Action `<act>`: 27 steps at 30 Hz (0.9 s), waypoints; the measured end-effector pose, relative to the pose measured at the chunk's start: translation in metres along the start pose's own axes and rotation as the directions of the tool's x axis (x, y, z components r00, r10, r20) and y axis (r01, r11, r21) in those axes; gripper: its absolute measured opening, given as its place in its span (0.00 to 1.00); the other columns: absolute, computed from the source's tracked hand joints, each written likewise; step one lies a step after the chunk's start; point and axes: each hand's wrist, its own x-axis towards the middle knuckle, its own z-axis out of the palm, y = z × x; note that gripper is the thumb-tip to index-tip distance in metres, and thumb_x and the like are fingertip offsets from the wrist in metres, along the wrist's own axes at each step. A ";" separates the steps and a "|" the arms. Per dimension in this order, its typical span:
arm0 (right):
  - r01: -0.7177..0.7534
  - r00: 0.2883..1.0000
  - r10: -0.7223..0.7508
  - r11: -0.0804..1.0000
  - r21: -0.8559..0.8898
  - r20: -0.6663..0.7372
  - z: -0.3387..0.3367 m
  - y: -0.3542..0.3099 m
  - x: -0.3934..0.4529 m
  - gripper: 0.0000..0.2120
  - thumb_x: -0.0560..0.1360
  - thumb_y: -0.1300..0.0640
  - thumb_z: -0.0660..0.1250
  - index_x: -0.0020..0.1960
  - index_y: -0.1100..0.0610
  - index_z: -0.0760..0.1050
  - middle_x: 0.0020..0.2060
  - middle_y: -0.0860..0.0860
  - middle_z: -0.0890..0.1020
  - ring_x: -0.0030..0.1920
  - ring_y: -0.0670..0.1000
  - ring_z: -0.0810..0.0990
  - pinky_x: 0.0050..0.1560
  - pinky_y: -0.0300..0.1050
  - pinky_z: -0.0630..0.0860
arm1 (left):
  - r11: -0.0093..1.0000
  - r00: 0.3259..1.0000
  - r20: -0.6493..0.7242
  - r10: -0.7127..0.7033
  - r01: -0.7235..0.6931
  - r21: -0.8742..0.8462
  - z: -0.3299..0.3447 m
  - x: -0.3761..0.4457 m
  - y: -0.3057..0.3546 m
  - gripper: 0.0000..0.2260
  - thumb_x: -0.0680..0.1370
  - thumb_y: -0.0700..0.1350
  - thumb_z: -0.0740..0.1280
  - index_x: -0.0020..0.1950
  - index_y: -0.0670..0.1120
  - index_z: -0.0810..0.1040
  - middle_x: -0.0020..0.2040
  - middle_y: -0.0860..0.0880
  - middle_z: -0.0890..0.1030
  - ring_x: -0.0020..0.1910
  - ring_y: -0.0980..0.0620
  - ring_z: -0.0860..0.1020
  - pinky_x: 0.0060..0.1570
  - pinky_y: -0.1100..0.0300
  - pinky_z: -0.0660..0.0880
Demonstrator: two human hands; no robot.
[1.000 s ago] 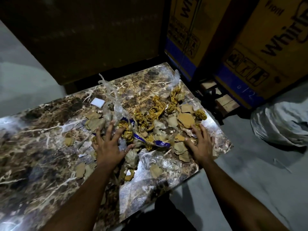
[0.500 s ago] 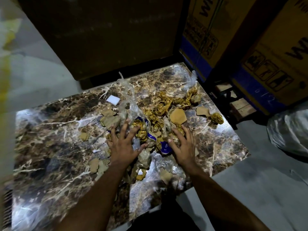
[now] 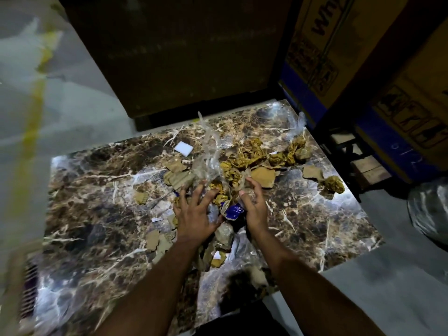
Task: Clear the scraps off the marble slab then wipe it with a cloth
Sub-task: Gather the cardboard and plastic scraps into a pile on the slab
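Observation:
A dark brown marble slab [image 3: 92, 214] with pale veins lies below me. Scraps cover its middle: crumpled yellow-brown paper [image 3: 244, 161], torn cardboard pieces [image 3: 263, 177], clear plastic film [image 3: 208, 151], a blue printed wrapper [image 3: 234, 210] and a small white card [image 3: 183, 148]. My left hand [image 3: 194, 214] lies flat on the pile with fingers spread. My right hand [image 3: 254, 204] stands on edge against the pile's right side, fingers curled around scraps. One paper ball [image 3: 333, 185] and a cardboard bit [image 3: 312, 172] lie apart near the right edge. No cloth is in view.
Large cardboard appliance boxes [image 3: 339, 57] with blue bands stand right behind the slab. A dark panel [image 3: 181, 57] rises at the back. A wooden pallet [image 3: 366, 166] and a plastic-wrapped bundle [image 3: 429, 214] sit on the grey floor [image 3: 388, 299] at the right.
My right hand has swept leftward from the slab's right edge, pushing scraps into the central pile beside my left hand. The two hands are now close together. The camera has shifted.

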 end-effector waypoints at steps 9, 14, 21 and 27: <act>0.228 0.971 -0.161 0.840 -0.492 0.175 0.025 -0.039 -0.002 0.33 0.71 0.36 0.65 0.70 0.18 0.52 0.78 0.46 0.61 0.76 0.52 0.56 0.69 0.59 0.65 | 0.996 0.993 0.098 -0.071 0.076 -0.051 -0.002 -0.001 -0.003 0.41 0.72 0.60 0.75 0.79 0.60 0.57 0.82 0.54 0.52 0.81 0.40 0.44 0.74 0.29 0.51; 0.397 0.917 -0.207 0.569 -0.720 0.341 0.041 -0.045 -0.001 0.34 0.75 0.32 0.63 0.78 0.30 0.55 0.80 0.46 0.57 0.78 0.60 0.50 0.71 0.66 0.63 | 0.992 0.994 0.094 -0.064 0.074 -0.106 0.002 -0.002 -0.011 0.42 0.72 0.56 0.75 0.81 0.54 0.57 0.82 0.53 0.52 0.81 0.42 0.44 0.75 0.29 0.50; 0.560 0.823 -0.260 0.210 -0.802 0.506 0.069 -0.051 -0.016 0.29 0.81 0.33 0.48 0.80 0.40 0.57 0.81 0.49 0.59 0.80 0.65 0.51 0.74 0.67 0.59 | 0.967 0.982 0.182 -0.053 0.096 -0.237 0.001 -0.003 -0.024 0.51 0.71 0.70 0.69 0.81 0.61 0.38 0.81 0.57 0.38 0.81 0.45 0.38 0.78 0.36 0.46; 0.589 0.800 -0.207 0.086 -0.804 0.564 0.070 -0.032 -0.011 0.26 0.83 0.40 0.50 0.79 0.45 0.62 0.81 0.50 0.61 0.80 0.63 0.54 0.74 0.68 0.60 | 0.905 0.979 0.204 0.026 0.064 -0.420 -0.011 -0.010 -0.025 0.62 0.65 0.67 0.75 0.77 0.58 0.29 0.79 0.62 0.37 0.81 0.48 0.38 0.78 0.39 0.40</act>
